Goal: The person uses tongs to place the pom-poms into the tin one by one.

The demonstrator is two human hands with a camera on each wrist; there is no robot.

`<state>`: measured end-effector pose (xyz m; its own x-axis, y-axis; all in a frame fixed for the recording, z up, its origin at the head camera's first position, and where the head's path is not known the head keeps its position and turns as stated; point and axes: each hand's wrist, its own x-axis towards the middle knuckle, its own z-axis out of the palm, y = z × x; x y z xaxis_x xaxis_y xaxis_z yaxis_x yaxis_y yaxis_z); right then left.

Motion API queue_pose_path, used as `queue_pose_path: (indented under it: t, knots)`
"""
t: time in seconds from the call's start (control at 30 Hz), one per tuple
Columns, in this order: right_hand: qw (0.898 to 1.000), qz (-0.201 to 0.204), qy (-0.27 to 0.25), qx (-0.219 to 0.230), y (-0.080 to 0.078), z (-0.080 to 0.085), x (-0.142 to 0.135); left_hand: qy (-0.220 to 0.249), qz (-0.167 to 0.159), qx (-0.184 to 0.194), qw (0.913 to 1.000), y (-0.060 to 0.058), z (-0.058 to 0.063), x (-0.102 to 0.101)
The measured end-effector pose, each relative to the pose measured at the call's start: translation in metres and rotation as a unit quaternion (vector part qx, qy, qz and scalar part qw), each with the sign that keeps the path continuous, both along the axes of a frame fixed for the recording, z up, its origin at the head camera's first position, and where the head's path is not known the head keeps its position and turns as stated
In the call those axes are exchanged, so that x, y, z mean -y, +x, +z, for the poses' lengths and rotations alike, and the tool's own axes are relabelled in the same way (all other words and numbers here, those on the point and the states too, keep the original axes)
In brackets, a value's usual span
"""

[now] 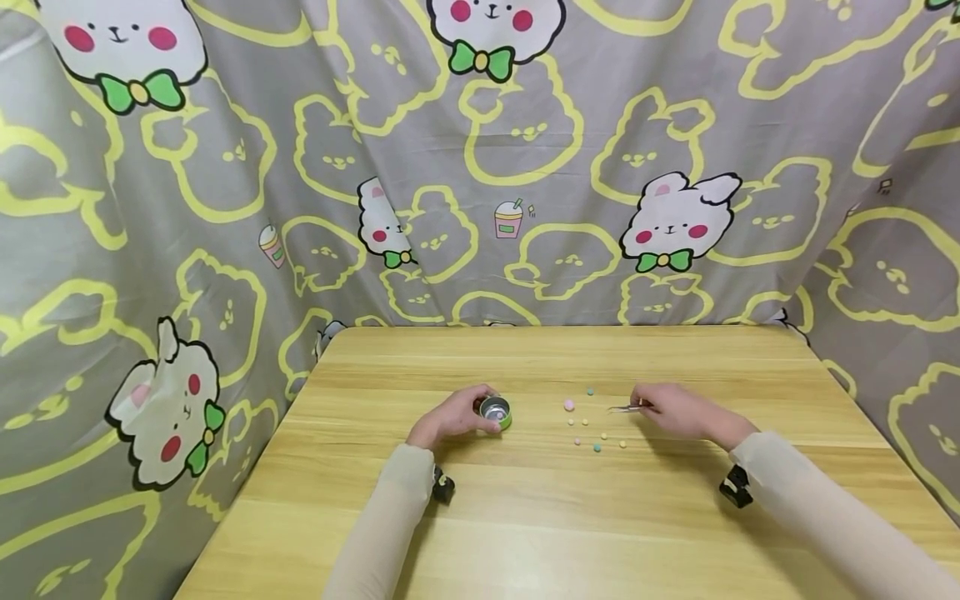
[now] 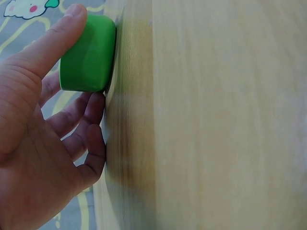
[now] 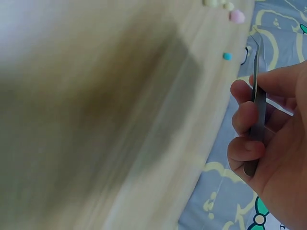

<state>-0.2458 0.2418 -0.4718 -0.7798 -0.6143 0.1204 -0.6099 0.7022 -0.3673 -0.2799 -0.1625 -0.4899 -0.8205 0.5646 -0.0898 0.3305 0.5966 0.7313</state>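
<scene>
My left hand (image 1: pixel 456 414) grips a small round tin (image 2: pixel 90 55), green outside and silvery within, with the thumb and fingers around its side. It stands upright on the table, and something small and pinkish shows inside. To the right, my right hand (image 1: pixel 675 408) holds metal tweezers (image 3: pixel 259 108) with bent, slender tips. Thumb and curled fingers wrap the tweezers' body, and the tips point left, above the table. I see no bead between the tips. Between the hands lie several small beads, among them a larger pink bead (image 1: pixel 568 406) and a teal bead (image 1: pixel 597 447).
Under both hands is a wood-grain table (image 1: pixel 525 533). A grey curtain (image 1: pixel 450 150) with yellow outlines and white cartoon animals hangs behind the table and along both sides. More beads, such as a yellow bead (image 1: pixel 622 444), lie near the tweezers.
</scene>
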Motion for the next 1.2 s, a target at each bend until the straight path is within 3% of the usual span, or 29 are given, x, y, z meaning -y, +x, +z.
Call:
queue_pose_path:
  t: [0.37, 0.63, 0.87, 1.2]
  knots:
    - [0.999, -0.002, 0.012, 0.050, 0.022, -0.010, -0.010, -0.003, 0.007, 0.008, 0.9999, -0.003, -0.003, -0.001]
    - [0.999, -0.002, 0.013, 0.038, 0.031, -0.010, -0.014, -0.004, 0.009, 0.013, 0.9999, 0.000, -0.002, -0.001]
    - [0.998, -0.002, 0.014, 0.055, 0.034, -0.009, -0.011, -0.004, 0.014, 0.019, 0.9997, -0.001, -0.001, -0.001]
    - [0.999, -0.001, 0.004, 0.033, 0.038, -0.006, -0.014, -0.001, 0.011, 0.015, 0.9998, 0.000, 0.000, -0.002]
